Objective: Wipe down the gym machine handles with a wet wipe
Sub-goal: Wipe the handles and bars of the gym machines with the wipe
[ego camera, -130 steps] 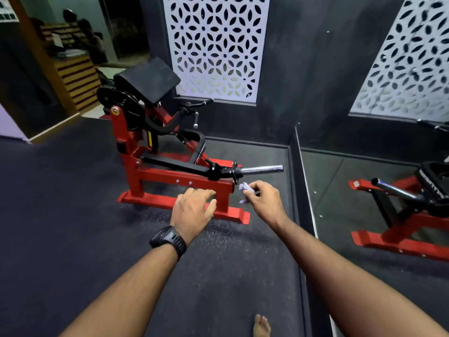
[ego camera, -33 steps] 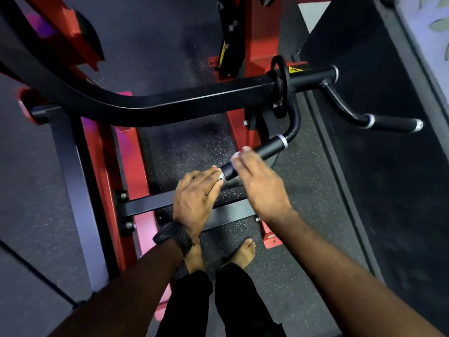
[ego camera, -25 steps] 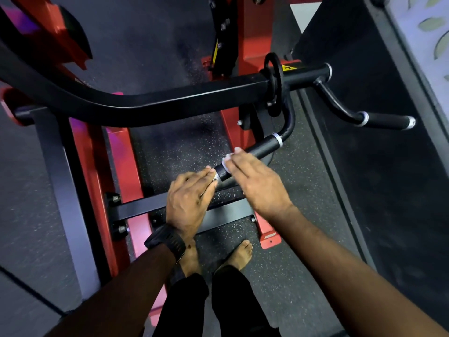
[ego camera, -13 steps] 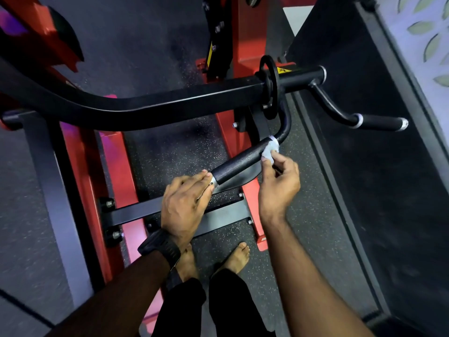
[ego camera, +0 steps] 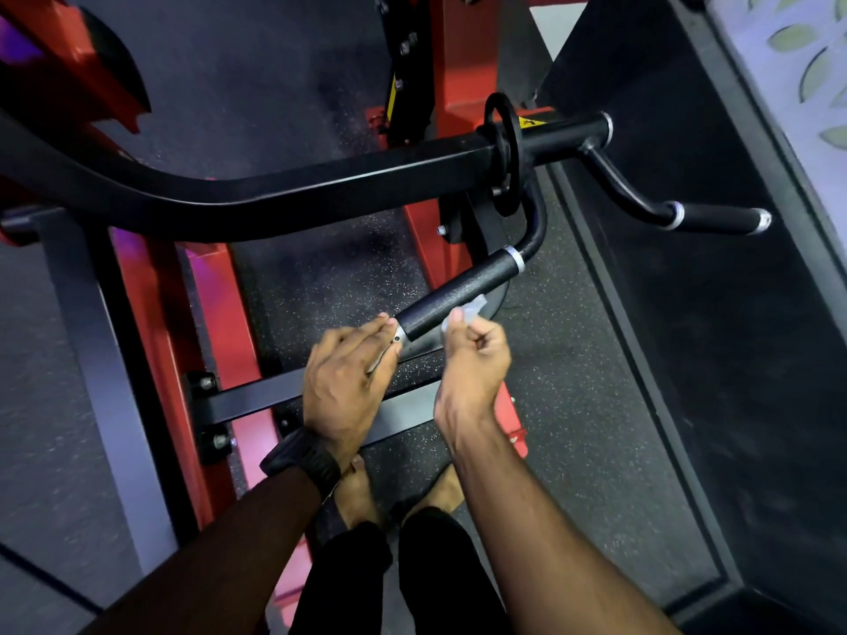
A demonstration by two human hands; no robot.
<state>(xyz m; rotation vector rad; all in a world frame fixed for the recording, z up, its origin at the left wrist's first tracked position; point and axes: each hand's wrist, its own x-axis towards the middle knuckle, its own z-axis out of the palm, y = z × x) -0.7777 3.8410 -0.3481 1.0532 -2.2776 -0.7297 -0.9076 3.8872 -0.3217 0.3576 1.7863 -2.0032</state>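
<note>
A black textured handle (ego camera: 460, 293) with silver end rings slants down from the machine's black bar (ego camera: 284, 192). My right hand (ego camera: 472, 364) pinches a small white wet wipe (ego camera: 465, 313) against the underside of this handle, near its lower end. My left hand (ego camera: 346, 380), with a black watch on the wrist, has straight fingers touching the handle's silver end cap. A second black handle (ego camera: 715, 218) sticks out to the right, untouched.
The red machine frame (ego camera: 220, 341) and a grey crossbar (ego camera: 256, 396) lie below the handle. My bare feet (ego camera: 362, 492) stand on speckled black rubber floor. A dark wall base and step (ego camera: 715, 359) run along the right side.
My right hand has slid the wipe down the handle from the upper silver ring toward the lower end. My left hand has stayed at the end cap.
</note>
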